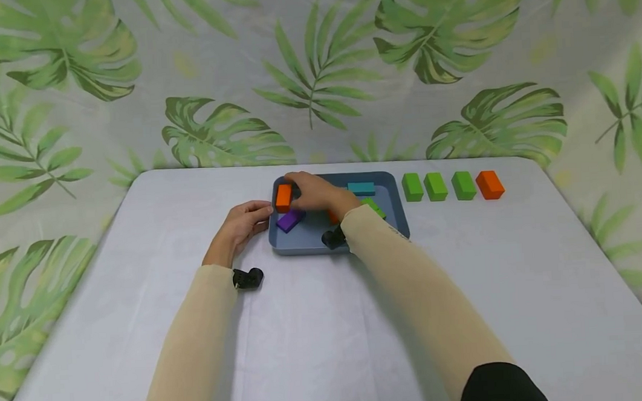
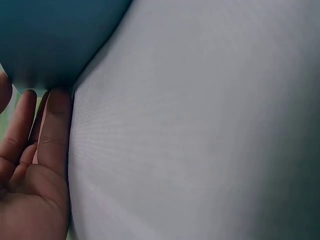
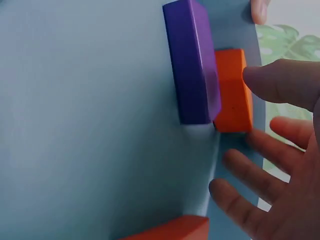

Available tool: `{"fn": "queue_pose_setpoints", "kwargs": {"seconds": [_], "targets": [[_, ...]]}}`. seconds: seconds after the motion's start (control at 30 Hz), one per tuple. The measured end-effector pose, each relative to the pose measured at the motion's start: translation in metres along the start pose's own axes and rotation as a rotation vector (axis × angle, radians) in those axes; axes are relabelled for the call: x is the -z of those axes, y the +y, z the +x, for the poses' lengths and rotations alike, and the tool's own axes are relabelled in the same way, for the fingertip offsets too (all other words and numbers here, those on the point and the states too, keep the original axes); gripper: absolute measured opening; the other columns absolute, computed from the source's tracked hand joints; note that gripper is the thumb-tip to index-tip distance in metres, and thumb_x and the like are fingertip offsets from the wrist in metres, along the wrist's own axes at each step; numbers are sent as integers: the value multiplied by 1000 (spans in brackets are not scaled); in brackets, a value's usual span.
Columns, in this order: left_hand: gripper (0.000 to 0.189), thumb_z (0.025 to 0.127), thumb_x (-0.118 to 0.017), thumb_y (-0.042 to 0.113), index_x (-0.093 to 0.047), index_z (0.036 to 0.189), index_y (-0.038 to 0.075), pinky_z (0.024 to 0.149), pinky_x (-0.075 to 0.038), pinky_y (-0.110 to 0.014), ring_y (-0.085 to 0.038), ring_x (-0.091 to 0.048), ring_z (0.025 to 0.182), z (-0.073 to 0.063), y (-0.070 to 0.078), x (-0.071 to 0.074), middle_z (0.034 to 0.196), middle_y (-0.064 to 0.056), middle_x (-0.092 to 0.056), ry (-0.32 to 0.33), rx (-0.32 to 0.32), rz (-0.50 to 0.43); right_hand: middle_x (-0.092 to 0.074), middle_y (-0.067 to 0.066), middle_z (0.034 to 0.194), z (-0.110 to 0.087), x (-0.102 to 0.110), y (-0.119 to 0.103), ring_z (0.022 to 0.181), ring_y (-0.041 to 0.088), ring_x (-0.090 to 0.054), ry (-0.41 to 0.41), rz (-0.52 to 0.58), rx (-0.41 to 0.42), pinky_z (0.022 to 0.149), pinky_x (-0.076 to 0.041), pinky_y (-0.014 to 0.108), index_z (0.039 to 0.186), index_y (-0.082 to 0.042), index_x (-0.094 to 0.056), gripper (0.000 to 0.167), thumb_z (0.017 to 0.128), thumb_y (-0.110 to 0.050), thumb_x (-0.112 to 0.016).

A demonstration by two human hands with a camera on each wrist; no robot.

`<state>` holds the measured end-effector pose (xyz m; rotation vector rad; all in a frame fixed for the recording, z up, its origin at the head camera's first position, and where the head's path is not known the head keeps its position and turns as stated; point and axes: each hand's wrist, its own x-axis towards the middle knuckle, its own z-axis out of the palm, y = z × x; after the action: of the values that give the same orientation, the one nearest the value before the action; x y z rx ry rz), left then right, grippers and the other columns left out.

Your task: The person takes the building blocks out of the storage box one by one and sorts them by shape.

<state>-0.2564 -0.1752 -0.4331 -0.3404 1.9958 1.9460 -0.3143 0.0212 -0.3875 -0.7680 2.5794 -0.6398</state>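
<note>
My right hand reaches over a blue-grey tray to an orange block at its left end. In the right wrist view the thumb and spread fingers of the right hand lie around the orange block; a fingertip appears to touch its end. A purple block lies next to it, nearer the tray's front in the head view. My left hand rests its fingers against the tray's left side. In the left wrist view its fingers are nearly straight at the tray wall.
Also in the tray are a teal block, a green block and another orange block, partly hidden by the right arm. Right of the tray, several green blocks and an orange block stand in a row on the white table.
</note>
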Motion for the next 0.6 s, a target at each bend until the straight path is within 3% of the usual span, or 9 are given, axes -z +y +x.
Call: {"fn": "queue_pose_setpoints", "kwargs": {"seconds": [0.23,0.6], "targets": [[39,99,-61,16,-54,133,-1,100,-54,-24,-7,-61,102,-3,0,-1,116,-1,-59,-18,-33,-6,-45,10,153,11,-8,-2,128,26,-49,-19,-19,-34,119,-38,41,154,-11,-33,73,91,-25,-68],[42,99,-61,16,-53,135,-2,112,-48,-33,-12,-59,110,-1,0,-1,121,-5,-57,-19,-29,-1,-51,9,147,14,-13,-3,122,26,-51,10,14,-91,116,-41,43,151,-16,-40,70,90,-28,-72]]}}
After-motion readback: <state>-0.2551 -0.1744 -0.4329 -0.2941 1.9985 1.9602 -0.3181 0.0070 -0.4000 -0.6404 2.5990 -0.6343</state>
